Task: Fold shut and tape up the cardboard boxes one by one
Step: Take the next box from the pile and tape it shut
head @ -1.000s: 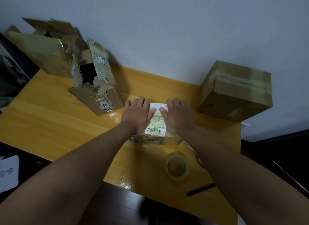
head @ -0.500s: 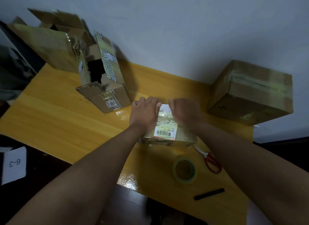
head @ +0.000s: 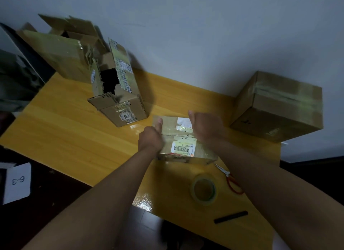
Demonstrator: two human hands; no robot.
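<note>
While the tape roll (head: 204, 189) lies unused near the table's front edge, both hands hold the small box (head: 183, 138) just beyond it: the left hand (head: 151, 139) grips its left side, thumb on top; the right hand (head: 207, 128) curls over the flaps, its grip unclear. Flaps look shut; taping seems next, needing one hand freed. Open boxes (head: 115, 93) wait farther back.

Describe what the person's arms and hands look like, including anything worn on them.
Both forearms are bare up to the frame edge, with no sleeves in view. The left hand and right hand wear no gloves, and no watch, ring or band shows on either wrist.
</note>
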